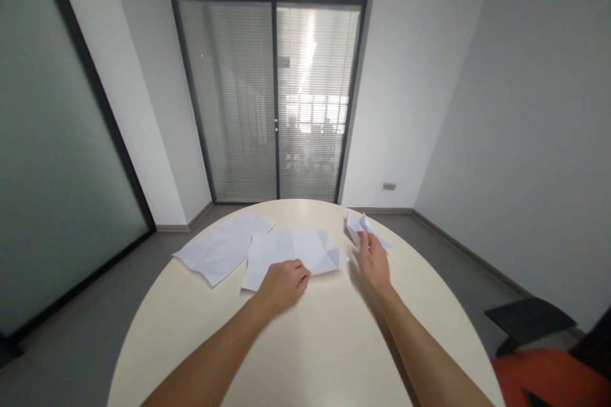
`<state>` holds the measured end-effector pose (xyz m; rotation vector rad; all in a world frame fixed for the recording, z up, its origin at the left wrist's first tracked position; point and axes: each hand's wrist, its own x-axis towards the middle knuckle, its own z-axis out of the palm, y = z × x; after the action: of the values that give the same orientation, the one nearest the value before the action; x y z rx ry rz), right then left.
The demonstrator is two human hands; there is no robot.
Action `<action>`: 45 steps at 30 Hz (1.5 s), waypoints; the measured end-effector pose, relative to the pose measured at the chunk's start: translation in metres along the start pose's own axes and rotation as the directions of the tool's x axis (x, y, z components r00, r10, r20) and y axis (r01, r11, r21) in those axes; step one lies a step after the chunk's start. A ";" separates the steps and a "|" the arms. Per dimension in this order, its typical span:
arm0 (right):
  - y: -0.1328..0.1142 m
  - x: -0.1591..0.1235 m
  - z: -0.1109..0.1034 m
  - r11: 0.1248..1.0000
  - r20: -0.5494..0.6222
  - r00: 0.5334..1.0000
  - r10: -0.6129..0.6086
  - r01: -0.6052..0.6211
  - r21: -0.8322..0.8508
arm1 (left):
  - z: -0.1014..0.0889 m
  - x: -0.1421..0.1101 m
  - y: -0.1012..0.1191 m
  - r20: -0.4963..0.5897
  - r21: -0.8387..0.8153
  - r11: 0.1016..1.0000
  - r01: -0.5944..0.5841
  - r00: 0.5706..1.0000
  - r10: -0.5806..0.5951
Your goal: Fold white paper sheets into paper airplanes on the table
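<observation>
Toward the far right of the pale round desk [305, 356], a folded paper [353, 222] sits in the right hand [373, 259], its grip pinching the near side between thumb and fingers. From that grip the paper reaches away and to both sides, its longer line slanting from far left to near right; whether it touches the desk, I cannot tell. The creased middle sheet [281, 247] lies to its left, long side running left to right, its right corner near the right wrist. Nearer to that sheet is the left hand [282, 285], fingers curled over its near edge; whether they pinch it is unclear. Another creased sheet [219, 248] lies farther left, just beside the middle one.
</observation>
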<state>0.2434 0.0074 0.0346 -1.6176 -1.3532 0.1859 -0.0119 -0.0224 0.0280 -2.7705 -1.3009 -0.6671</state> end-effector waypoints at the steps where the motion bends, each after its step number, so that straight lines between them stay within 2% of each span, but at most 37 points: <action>1: -0.001 0.001 -0.002 1.000 -0.027 0.999 -0.018 0.018 -0.002 | -0.001 -0.001 0.004 0.044 -0.008 0.999 -0.045 0.998 0.045; 3: -0.006 0.001 -0.001 0.996 -0.043 0.995 -0.093 0.092 -0.020 | -0.002 -0.002 0.011 0.097 -0.045 0.988 -0.151 0.983 0.155; 5: -0.012 -0.003 0.005 0.975 -0.004 0.976 -0.218 0.218 -0.042 | -0.003 -0.003 0.017 0.103 -0.103 0.970 -0.219 0.968 0.229; 8: -0.023 -0.015 0.017 0.919 0.144 0.917 -0.371 0.385 -0.085 | -0.002 -0.003 0.022 0.111 -0.143 0.966 -0.216 0.966 0.233; 10: -0.028 -0.026 0.026 0.904 0.255 0.891 -0.375 0.412 -0.110 | 0.000 -0.001 0.020 0.080 -0.105 0.988 -0.113 0.989 0.122; 12: -0.029 -0.035 0.034 0.893 0.350 0.859 -0.374 0.435 -0.113 | 0.005 -0.001 0.013 0.002 -0.038 0.997 0.066 0.998 -0.066; 13: -0.028 -0.039 0.037 0.885 0.387 0.836 -0.388 0.455 -0.098 | 0.008 -0.001 0.008 -0.038 -0.003 0.988 0.153 0.987 -0.153; 15: -0.024 -0.045 0.042 0.856 0.487 0.763 -0.425 0.514 -0.058 | 0.015 -0.002 -0.003 -0.070 0.065 0.960 0.273 0.961 -0.269; 17: -0.021 -0.049 0.044 0.844 0.596 0.702 -0.391 0.531 -0.072 | 0.021 -0.004 -0.014 -0.018 0.080 0.929 0.362 0.932 -0.362; 19: -0.022 -0.051 0.043 0.853 0.649 0.700 -0.297 0.501 -0.150 | 0.025 -0.006 -0.023 0.079 0.071 0.928 0.366 0.925 -0.371; 22: -0.028 -0.050 0.038 0.846 0.631 0.744 -0.220 0.467 -0.256 | 0.025 -0.005 -0.030 0.168 0.061 0.947 0.316 0.932 -0.322; 27: -0.038 -0.049 0.032 0.842 0.591 0.790 -0.160 0.422 -0.337 | 0.021 -0.004 -0.031 0.233 0.053 0.953 0.298 0.924 -0.302; 30: -0.036 -0.050 0.033 0.848 0.594 0.795 -0.123 0.395 -0.353 | 0.019 -0.006 -0.028 0.257 0.030 0.964 0.264 0.930 -0.263; 32: -0.035 -0.052 0.035 0.851 0.640 0.760 -0.112 0.406 -0.333 | 0.019 -0.007 -0.024 0.255 0.012 0.975 0.224 0.942 -0.219; 36: -0.032 -0.055 0.039 0.851 0.764 0.627 -0.153 0.476 -0.220 | 0.020 -0.007 -0.016 0.266 -0.040 0.992 0.123 0.958 -0.108; 38: -0.031 -0.054 0.040 0.849 0.778 0.606 -0.166 0.489 -0.200 | 0.021 -0.007 -0.014 0.279 -0.044 0.992 0.122 0.955 -0.105; 40: -0.029 -0.052 0.040 0.850 0.761 0.634 -0.139 0.471 -0.238 | 0.022 -0.006 -0.014 0.281 -0.021 0.988 0.152 0.950 -0.140; 45: -0.018 -0.042 0.040 0.837 0.675 0.738 -0.024 0.383 -0.390 | 0.025 -0.003 -0.021 0.233 0.071 0.953 0.294 0.924 -0.302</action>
<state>0.1901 -0.0059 0.0089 -1.8958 -2.2791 0.2870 -0.0197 -0.0056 0.0002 -2.7176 -1.7877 -0.3109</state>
